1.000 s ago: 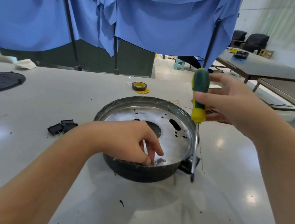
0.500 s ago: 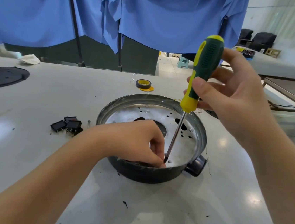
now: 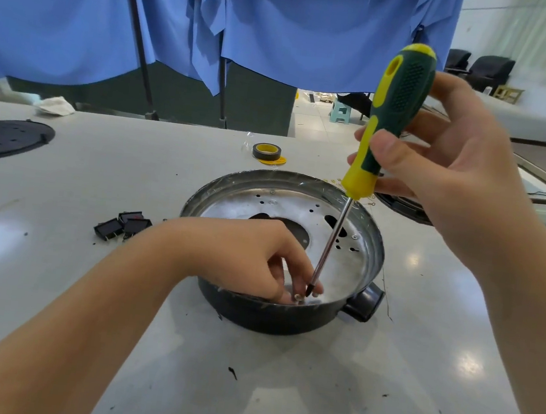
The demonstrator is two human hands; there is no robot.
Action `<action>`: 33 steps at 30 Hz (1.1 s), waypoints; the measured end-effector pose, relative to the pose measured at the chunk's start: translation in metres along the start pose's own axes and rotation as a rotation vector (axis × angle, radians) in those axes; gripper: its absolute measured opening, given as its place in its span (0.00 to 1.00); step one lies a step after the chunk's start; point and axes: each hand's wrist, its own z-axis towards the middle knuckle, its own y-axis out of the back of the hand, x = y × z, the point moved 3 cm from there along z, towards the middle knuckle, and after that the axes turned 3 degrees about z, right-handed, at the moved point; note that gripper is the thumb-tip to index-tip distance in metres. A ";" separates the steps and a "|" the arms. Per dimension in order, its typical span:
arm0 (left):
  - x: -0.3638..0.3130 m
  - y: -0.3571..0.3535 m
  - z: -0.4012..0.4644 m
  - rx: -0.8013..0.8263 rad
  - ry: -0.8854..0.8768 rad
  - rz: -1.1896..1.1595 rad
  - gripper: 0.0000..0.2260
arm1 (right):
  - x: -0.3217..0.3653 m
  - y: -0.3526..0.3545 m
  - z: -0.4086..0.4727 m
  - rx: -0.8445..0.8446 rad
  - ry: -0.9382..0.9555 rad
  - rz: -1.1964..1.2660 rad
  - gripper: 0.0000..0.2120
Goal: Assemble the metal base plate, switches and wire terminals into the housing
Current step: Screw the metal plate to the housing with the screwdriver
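A round black housing sits mid-table with the shiny perforated metal base plate lying inside it. My left hand reaches into the near side of the housing and pinches a small screw against the plate. My right hand grips a green and yellow screwdriver held nearly upright. Its tip meets the screw between my left fingertips. Black rocker switches lie on the table left of the housing. Thin wire terminals lie just behind the housing's far rim.
A roll of black and yellow tape lies behind the housing. A black perforated disc rests at the far left. Another black round part sits behind my right hand. Blue cloth hangs behind the table. Small debris dots the near tabletop.
My right hand swung the screwdriver from outside the housing's right rim into the housing. The tip now sits on the screw that my left fingers hold.
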 end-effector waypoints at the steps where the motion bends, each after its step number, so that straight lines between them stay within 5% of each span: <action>1: 0.000 0.001 -0.001 0.007 -0.006 -0.016 0.16 | 0.000 0.000 0.000 0.007 0.005 0.002 0.20; 21: 0.001 -0.001 0.004 -0.015 -0.012 -0.122 0.14 | -0.009 -0.013 0.000 0.091 0.058 -0.080 0.23; 33: 0.000 -0.001 0.004 -0.013 -0.024 -0.145 0.12 | -0.011 -0.018 0.005 -0.017 0.039 -0.353 0.23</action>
